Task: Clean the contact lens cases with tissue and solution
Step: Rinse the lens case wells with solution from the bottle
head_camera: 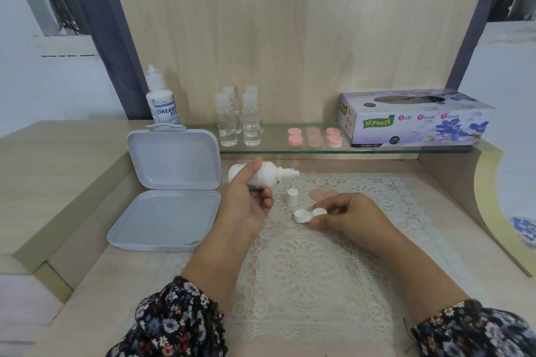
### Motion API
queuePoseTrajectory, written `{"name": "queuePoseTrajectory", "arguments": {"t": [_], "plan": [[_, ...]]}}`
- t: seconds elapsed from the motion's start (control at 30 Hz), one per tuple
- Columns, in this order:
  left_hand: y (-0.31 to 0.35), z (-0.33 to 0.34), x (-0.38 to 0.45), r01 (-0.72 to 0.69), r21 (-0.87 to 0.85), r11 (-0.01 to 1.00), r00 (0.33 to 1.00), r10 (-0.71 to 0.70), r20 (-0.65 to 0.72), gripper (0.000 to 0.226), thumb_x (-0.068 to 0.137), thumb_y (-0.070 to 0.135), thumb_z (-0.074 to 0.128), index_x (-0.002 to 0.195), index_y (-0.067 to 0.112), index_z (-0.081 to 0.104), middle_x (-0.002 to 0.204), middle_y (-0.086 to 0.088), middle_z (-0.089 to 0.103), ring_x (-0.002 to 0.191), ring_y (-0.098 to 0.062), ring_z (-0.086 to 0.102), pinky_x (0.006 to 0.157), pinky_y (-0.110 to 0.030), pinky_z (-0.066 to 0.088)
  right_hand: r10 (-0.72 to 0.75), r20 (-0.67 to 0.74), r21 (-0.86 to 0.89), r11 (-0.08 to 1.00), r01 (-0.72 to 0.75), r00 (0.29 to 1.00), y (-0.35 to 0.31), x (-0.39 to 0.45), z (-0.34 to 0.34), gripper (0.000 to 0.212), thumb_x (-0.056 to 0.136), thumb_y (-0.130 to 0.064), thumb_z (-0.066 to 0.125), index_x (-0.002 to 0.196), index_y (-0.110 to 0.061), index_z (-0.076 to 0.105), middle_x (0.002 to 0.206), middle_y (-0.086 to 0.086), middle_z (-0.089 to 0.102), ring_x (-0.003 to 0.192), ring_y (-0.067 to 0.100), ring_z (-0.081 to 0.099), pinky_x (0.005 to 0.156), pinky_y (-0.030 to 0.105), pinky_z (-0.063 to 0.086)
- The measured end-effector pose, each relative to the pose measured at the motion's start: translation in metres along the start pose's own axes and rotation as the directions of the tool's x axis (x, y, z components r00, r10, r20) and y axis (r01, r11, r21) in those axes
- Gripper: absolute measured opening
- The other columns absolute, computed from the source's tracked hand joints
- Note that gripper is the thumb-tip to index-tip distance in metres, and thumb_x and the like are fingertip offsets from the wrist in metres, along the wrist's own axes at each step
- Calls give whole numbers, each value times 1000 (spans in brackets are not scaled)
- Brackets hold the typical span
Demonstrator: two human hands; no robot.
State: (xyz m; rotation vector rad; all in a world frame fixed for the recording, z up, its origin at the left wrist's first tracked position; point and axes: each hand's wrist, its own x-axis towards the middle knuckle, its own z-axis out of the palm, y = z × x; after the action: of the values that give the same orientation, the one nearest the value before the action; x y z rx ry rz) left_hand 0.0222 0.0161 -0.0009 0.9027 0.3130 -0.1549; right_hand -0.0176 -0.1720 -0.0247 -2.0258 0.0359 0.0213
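- Floral sleeves (177, 324) cover both forearms at the bottom edge of the view, the arms reaching forward over a lace doily (313, 269) spread on the pale wooden desk (87, 298).
- Left hand (246, 206) is raised palm-up above the doily's left edge, thumb and curled fingers wrapped round a small white solution bottle (268, 175).
- That bottle lies tipped on its side in the grip, its uncapped nozzle pointing right; its white cap (291, 196) stands upright on the doily just below the nozzle.
- Right hand (348, 216) rests low over the doily, thumb and fingertips pinching the right well of a white contact lens case (307, 215).
- Both round wells of the case are open and face up, lids off; it sits at the doily's middle, just right of the cap and below the bottle's nozzle.
- Faint pink round shapes (322, 194) lie on the doily just behind the right hand; too blurred to tell what they are.
- Left of the hands an open grey hinged box (171, 194) stands with its lid upright.
- On the glass shelf (290, 148) behind: a large solution bottle (162, 104), four clear small bottles (239, 119), six pink lens case lids (314, 136) in two rows, and a floral tissue box (414, 119) at the right end.
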Motion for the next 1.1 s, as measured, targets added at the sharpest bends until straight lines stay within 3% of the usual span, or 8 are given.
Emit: {"name": "queuePoseTrajectory", "arguments": {"t": [0.13,0.27,0.37,0.47,0.57,0.73,1.0,1.1], "plan": [[-1,-4,2,59,-33,998,998,-59,19,30,83,31,72,98,9,58,98,-20,60,45,-11,42,42,-18,39,-92,-14,-252,964,86,996,2,4,-3,23,58,-36,90,76,-36,76,85,-14,65,83,3,59,75,26,47],[-1,-4,3,75,-47,996,997,-74,29,31,83,32,71,101,9,58,100,-21,61,43,-10,42,41,-18,39,-118,19,-334,935,118,993,3,5,-4,27,57,-42,89,78,-41,72,89,-18,60,92,6,55,87,36,48],[-1,-5,4,82,-54,995,996,-80,35,35,82,31,72,105,8,58,100,-22,61,43,-11,42,40,-19,39,-116,15,-379,918,113,993,4,6,-5,34,59,-50,85,88,-42,69,94,-19,57,98,8,51,88,35,45],[-2,-6,5,79,-59,995,997,-77,32,38,82,32,72,109,9,58,98,-22,62,43,-10,42,40,-18,40,-214,-52,-381,907,179,975,0,3,2,28,79,-47,72,104,-38,67,102,-20,56,105,7,45,91,31,39],[-2,-6,6,80,-73,994,996,-78,31,41,83,32,72,114,9,58,99,-23,63,42,-10,43,39,-18,40,-358,2,-562,772,297,934,-5,2,16,34,95,-42,52,128,-39,56,129,-20,50,120,8,36,101,30,28],[-1,-6,7,86,-79,993,996,-84,27,34,83,32,71,105,9,58,101,-22,62,41,-9,43,38,-18,39,-328,143,-716,618,326,934,-7,6,28,40,101,-46,31,141,-50,34,155,-19,23,132,12,21,102,33,17],[-2,-5,6,87,-60,994,996,-86,24,44,82,32,72,115,6,58,99,-22,63,41,-9,43,39,-18,39,-323,85,-682,671,291,943,-5,9,28,37,99,-46,33,134,-47,46,145,-25,37,125,7,26,91,27,14],[-2,-5,6,83,-58,995,997,-82,15,46,82,31,72,117,5,58,93,-21,63,42,-10,43,38,-18,39,-308,4,-557,790,258,951,-5,9,25,31,97,-44,44,125,-46,56,137,-25,44,122,4,28,95,26,15]]}}
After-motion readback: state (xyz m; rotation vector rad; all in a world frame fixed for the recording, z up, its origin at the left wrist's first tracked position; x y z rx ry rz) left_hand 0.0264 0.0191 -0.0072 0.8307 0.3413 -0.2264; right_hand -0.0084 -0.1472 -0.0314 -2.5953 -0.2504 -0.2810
